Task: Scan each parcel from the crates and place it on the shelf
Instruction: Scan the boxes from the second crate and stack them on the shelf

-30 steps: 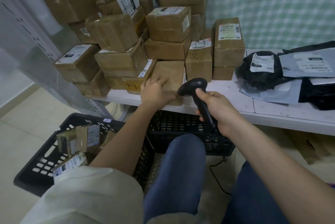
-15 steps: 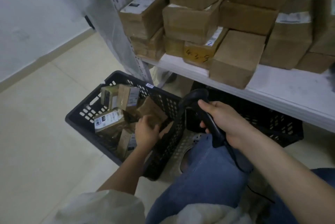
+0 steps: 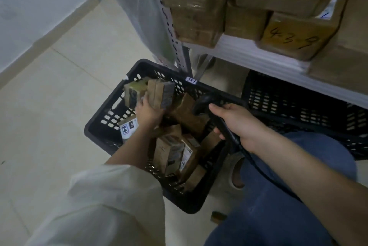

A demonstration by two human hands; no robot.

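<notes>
A black plastic crate (image 3: 103, 126) stands on the floor and holds several small brown parcels. My left hand (image 3: 148, 111) is down inside it, fingers curled around a brown parcel (image 3: 159, 94) with a label on its side. My right hand (image 3: 237, 124) grips the black handheld scanner (image 3: 207, 104) over the crate's right rim, its cable trailing back over my knee. Above, the white shelf (image 3: 249, 56) carries stacked brown boxes, one marked 4-3-9 (image 3: 296, 40).
A second black crate (image 3: 298, 106) sits under the shelf to the right. The shelf's perforated metal post (image 3: 171, 32) stands just behind the first crate. My knees in blue jeans (image 3: 278, 196) fill the lower right. Pale tiled floor (image 3: 49, 106) lies to the left.
My left hand left the box on the shelf, went down into the crate and now closes on a parcel at its far side. The view tilted down; the scanner hand lowered slightly.
</notes>
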